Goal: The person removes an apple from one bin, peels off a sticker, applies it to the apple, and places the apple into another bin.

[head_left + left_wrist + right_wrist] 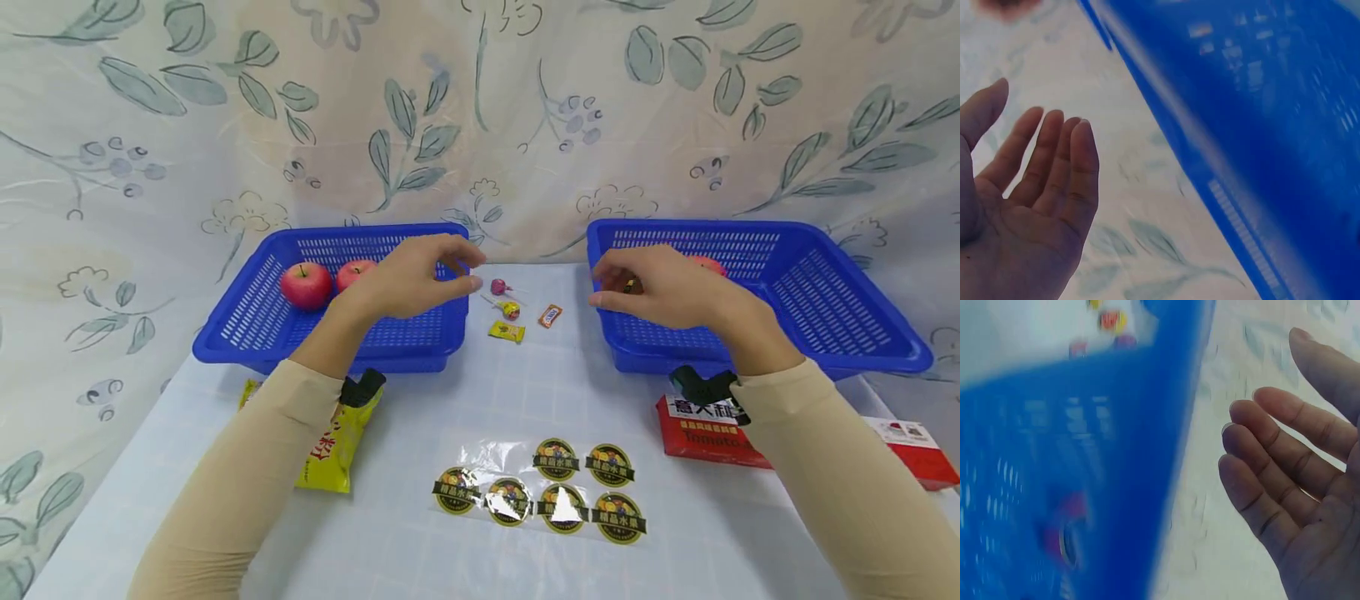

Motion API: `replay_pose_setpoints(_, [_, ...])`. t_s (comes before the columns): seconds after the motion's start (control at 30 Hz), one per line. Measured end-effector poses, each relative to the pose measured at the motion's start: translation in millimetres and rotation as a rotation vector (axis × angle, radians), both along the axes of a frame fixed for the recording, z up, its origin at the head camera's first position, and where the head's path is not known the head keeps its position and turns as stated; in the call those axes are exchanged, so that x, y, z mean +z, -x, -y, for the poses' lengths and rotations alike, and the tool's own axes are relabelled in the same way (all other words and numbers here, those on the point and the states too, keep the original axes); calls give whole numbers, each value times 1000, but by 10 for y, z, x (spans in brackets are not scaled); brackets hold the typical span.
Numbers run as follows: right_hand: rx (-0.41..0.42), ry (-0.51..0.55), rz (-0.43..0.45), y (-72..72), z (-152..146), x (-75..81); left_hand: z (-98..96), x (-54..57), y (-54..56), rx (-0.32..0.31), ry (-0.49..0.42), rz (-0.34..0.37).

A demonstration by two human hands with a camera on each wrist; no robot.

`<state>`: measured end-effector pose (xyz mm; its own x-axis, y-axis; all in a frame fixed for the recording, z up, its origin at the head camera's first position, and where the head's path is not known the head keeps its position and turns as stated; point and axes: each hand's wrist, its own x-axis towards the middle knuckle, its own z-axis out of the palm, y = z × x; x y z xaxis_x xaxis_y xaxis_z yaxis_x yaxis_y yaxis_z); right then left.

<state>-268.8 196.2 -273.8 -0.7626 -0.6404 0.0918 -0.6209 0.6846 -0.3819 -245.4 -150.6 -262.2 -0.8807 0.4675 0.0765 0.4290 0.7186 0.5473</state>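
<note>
My left hand (420, 279) hovers over the right part of the left blue basket (330, 354), fingers loosely bent. Two red apples (306, 286) sit in that basket, one partly behind the hand. In the left wrist view the left palm (1035, 219) faces the camera and holds nothing. Above the left side of the right blue basket (817, 358) is my right hand (660, 287), also holding nothing, its fingers (1272, 462) spread a little. A red apple (707, 264) shows behind it, and a small black-and-gold patch appears between its fingers and thumb.
Between the baskets lie two lollipops (510, 310), a yellow wrapped candy (507, 332) and an orange-and-white one (550, 316). Nearer is a clear sheet of several round stickers (556, 459). A yellow packet (333, 454) lies under the left arm, red boxes (708, 437) by the right.
</note>
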Motion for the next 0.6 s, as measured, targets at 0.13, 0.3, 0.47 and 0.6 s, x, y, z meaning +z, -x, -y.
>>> replay_pose_setpoints(0.13, [113,21,16,-134,227,-77,218,63,75,52,18,4])
replay_pose_setpoints(0.3, [211,63,82,-282,519,-132,405,107,134,82,4,5])
replay_pose_setpoints(0.47, [271,117,131,-296,801,-278,570,130,321,102,-2,46])
replay_pose_setpoints(0.6, [282,179,174,-249,1031,-460,729,124,464,125,17,105])
